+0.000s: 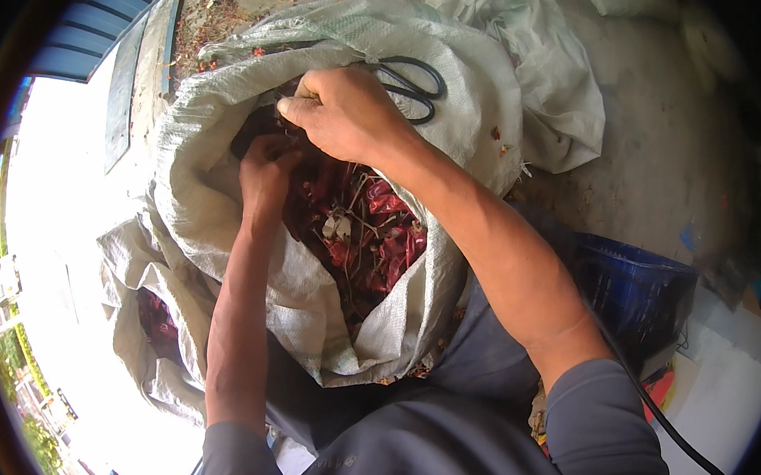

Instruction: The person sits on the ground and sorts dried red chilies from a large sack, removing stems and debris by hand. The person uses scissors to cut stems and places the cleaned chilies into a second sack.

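Observation:
A white woven sack (494, 81) stands open before me, its rim rolled outward. Inside lie dried red chillies (389, 251) with pale stalks. My left hand (265, 172) reaches into the shaded left part of the opening, fingers bent at the chillies; whether it holds one is too dark to tell. Above it, my right hand (339, 111) is curled with thumb and forefinger together, and its palm side is hidden. Scissors with black loop handles (422, 88) lie against the sack's far rim, their blades hidden behind my right hand. I cannot tell if that hand grips them.
Another white sack (558, 111) slumps at the back right. At the left, a smaller open sack (150, 367) also holds red chillies (158, 320). A dark blue plastic crate (632, 285) stands at the right, near a black cable (676, 428). Chilli scraps litter the ground (228, 6) behind.

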The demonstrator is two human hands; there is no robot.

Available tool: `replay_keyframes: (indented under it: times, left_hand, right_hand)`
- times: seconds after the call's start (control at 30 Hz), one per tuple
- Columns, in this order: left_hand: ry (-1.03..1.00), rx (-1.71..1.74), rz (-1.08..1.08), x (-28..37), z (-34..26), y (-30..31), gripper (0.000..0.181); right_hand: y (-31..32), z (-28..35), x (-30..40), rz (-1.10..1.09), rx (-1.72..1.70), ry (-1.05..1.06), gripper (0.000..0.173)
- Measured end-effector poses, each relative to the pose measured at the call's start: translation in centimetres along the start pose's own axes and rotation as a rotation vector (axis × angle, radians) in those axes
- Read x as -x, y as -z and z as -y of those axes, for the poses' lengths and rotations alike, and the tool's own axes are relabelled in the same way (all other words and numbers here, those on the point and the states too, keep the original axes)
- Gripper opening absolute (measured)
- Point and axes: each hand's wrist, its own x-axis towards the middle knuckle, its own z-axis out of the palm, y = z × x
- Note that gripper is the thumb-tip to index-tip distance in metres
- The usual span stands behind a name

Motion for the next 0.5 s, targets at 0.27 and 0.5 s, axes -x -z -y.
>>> replay_keyframes:
  times: [0.27, 0.5]
  left_hand:
    - [-0.120, 0.026, -0.001, 4.1, -6.2, 1.5, 0.024]
    - [-0.093, 0.144, 0.219, 4.7, -7.4, 4.1, 0.036]
  right_hand:
    - [0.3, 2.6, 0.7, 0.350, 0.386, 0.049, 0.048]
    - [-0.7, 2.8, 1.2, 0.346, 0.131, 0.126, 0.042]
